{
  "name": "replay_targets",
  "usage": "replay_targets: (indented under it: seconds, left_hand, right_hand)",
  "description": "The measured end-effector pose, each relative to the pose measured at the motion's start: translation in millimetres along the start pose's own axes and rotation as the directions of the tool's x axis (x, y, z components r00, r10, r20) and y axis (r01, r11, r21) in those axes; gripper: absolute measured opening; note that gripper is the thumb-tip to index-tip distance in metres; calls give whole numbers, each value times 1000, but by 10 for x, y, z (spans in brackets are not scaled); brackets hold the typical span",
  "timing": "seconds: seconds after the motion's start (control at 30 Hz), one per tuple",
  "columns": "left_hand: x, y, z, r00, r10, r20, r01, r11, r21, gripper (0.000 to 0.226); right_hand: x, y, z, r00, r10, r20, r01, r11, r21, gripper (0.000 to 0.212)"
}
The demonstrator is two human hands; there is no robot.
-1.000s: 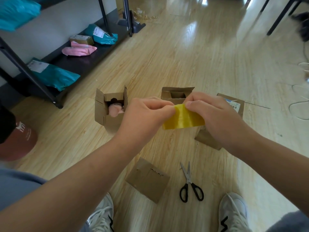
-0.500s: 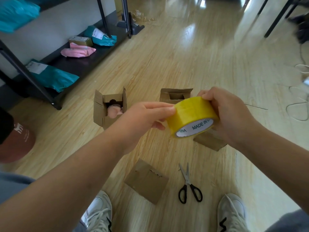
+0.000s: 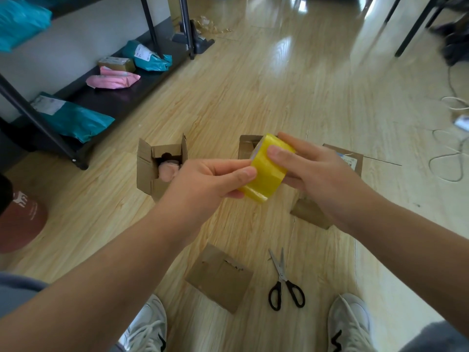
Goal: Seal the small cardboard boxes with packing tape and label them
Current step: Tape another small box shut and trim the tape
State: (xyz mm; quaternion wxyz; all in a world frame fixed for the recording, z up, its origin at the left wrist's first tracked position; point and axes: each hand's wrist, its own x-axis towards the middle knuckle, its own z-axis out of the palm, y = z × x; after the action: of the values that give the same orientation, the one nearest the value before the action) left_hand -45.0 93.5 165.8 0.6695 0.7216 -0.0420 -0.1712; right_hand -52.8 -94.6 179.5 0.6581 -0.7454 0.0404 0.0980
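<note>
Behind tape roll (image 3: 267,174), box (image 3: 246,148) half-hidden.

Scissors (image 3: 284,280) right of flat box (image 3: 219,276); open box (image 3: 158,166) behind, left.

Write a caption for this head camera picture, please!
Left hand and right hand hold yellow tape roll above an open cardboard box and scissors on the wooden floor.
</note>
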Motion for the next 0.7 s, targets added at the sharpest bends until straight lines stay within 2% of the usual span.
replay_targets:
  seconds: [0.03,0.1,0.17,0.3,0.47,0.57,0.7]
  left_hand:
    - [-6,-1,11,1000,-4,7,4,1000,-15,27]
    - [-2,-3,16,1000,-9,0,9,999,-53,27]
    - [26,-7,-1,1000,-17,-17,15,994,-104,28]
    - [33,-13,4,999,-36,-10,34,988,-154,30]
    - [33,-15,29,993,-107,-51,94,972,-217,26]
    - [31,-24,46,987,-123,-105,101,976,-195,24]
    - [11,-64,163,992,-60,-112,54,997,-51,21]
  right_hand:
    - [0,-6,-22,1000,-8,14,8,1000,9,38]
    - [13,-5,-58,1000,1,28,-1,1000,-11,82]
    - [19,-9,-54,999,10,41,-9,1000,-11,98]
    - [13,-27,-26,998,28,63,-36,990,135,74]
    - [22,-28,-8,995,72,72,-84,980,179,59]
    - [31,12,38,995,91,-45,-90,996,17,27]
    - [63,43,57,969,186,-163,-197,979,-55,20]
